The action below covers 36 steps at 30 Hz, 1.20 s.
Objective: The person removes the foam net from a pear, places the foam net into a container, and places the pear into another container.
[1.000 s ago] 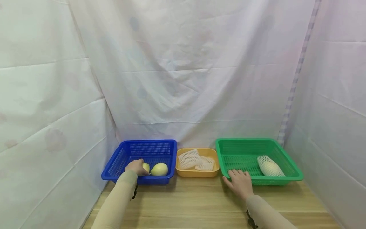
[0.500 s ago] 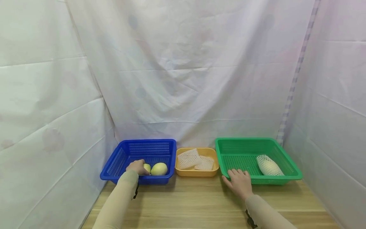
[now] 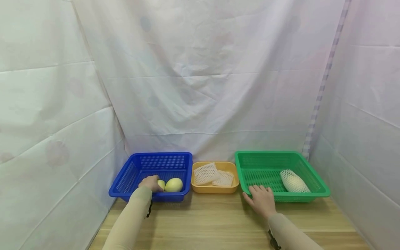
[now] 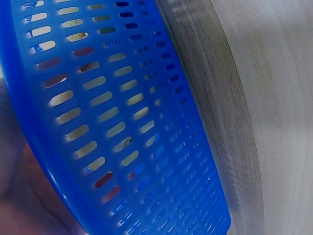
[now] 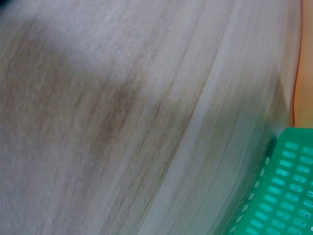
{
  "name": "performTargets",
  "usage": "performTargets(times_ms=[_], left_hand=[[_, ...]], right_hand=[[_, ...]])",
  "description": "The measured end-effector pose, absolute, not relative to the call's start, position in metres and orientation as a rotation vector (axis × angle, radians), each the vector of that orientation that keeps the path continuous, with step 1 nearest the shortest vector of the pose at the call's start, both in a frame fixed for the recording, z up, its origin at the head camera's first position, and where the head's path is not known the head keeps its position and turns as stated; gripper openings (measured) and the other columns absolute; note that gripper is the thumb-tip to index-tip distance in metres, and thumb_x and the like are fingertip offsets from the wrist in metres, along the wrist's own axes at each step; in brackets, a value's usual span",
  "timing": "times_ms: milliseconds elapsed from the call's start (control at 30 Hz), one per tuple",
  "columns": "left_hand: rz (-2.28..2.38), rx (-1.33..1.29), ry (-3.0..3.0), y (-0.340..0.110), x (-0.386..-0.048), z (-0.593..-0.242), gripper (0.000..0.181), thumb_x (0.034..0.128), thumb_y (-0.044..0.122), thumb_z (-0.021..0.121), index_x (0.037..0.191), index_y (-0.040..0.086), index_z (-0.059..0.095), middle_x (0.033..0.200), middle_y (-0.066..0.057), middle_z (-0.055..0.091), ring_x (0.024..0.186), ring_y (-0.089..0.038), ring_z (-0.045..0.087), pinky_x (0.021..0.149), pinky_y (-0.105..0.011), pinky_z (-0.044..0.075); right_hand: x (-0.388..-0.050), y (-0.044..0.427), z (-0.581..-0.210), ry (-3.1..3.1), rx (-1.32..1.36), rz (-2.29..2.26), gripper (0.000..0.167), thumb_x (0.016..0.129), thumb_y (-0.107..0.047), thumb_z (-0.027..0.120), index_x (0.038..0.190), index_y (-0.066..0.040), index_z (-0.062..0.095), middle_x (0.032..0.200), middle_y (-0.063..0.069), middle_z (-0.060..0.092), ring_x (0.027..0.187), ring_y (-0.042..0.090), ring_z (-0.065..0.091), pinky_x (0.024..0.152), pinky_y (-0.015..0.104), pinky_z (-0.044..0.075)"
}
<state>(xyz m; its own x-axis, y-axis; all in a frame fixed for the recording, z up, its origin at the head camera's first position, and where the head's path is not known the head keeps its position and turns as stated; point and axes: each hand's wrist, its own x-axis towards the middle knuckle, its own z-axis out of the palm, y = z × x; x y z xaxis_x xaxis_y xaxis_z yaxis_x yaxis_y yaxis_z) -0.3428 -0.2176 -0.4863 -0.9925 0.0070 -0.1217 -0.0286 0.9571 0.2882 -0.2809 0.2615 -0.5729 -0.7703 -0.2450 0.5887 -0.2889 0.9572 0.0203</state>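
In the head view my left hand [image 3: 150, 183] reaches over the front rim of the blue basket [image 3: 165, 154] and holds a pale yellow-green pear [image 3: 161, 184]. Fingertips show through the basket's slots on either side of the pale fruit in the left wrist view; most of the grip is hidden. A second pear [image 3: 174, 185] lies just right of it. My right hand [image 3: 263, 201] rests on the front rim of the green basket [image 3: 268, 153], relaxed fingers draped over the edge. Inside that basket, at the right, lies a pear in a white foam net [image 3: 294, 181].
Between the baskets stands a small orange tray [image 3: 215, 189] with white foam nets [image 3: 207, 173] in it. All three containers sit on a wooden table [image 3: 206, 222] against the white curtain [image 3: 193, 86], which also encloses both sides.
The left hand has shifted very slightly right at the pear. My right hand stays on the green rim, and the containers stand as before.
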Motion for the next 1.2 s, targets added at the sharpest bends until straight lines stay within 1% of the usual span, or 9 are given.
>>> performTargets(times_ms=[300,667,1000,1200], left_hand=[[0.451,-0.005,2.962,-0.218,-0.341,-0.486,0.058,0.0688,0.03,0.085,0.115,0.003,0.063,0.09,-0.009,0.063,0.077,-0.026,0.056,0.065,-0.042,0.048],[0.457,0.005,2.954,-0.219,-0.341,-0.487,0.061,0.0713,0.028,0.084,0.12,0.001,0.061,0.095,-0.011,0.065,0.08,-0.027,0.057,0.068,-0.043,0.049],[0.454,-0.017,2.928,-0.21,-0.331,-0.471,0.057,0.0733,0.024,0.082,0.121,0.001,0.061,0.096,-0.011,0.064,0.082,-0.028,0.056,0.07,-0.045,0.049],[0.46,-0.008,2.927,-0.213,-0.336,-0.479,0.055,0.0742,0.023,0.081,0.12,0.0,0.061,0.097,-0.012,0.065,0.084,-0.028,0.058,0.072,-0.045,0.05]], right_hand=[[-0.281,0.262,-0.573,-2.475,0.385,0.093,0.035,0.086,-0.049,0.063,0.094,-0.014,0.066,0.087,0.003,0.066,0.075,0.024,0.056,0.066,0.043,0.039],[-0.282,0.262,-0.573,-2.467,0.387,0.093,0.036,0.086,-0.048,0.064,0.095,-0.014,0.066,0.089,0.003,0.066,0.076,0.025,0.057,0.066,0.044,0.039],[-0.282,0.262,-0.572,-2.451,0.395,0.091,0.037,0.086,-0.049,0.064,0.095,-0.013,0.067,0.089,0.004,0.067,0.076,0.025,0.057,0.067,0.044,0.04],[-0.281,0.262,-0.572,-2.443,0.401,0.08,0.037,0.086,-0.048,0.063,0.095,-0.012,0.067,0.088,0.004,0.067,0.075,0.025,0.058,0.066,0.044,0.041]])
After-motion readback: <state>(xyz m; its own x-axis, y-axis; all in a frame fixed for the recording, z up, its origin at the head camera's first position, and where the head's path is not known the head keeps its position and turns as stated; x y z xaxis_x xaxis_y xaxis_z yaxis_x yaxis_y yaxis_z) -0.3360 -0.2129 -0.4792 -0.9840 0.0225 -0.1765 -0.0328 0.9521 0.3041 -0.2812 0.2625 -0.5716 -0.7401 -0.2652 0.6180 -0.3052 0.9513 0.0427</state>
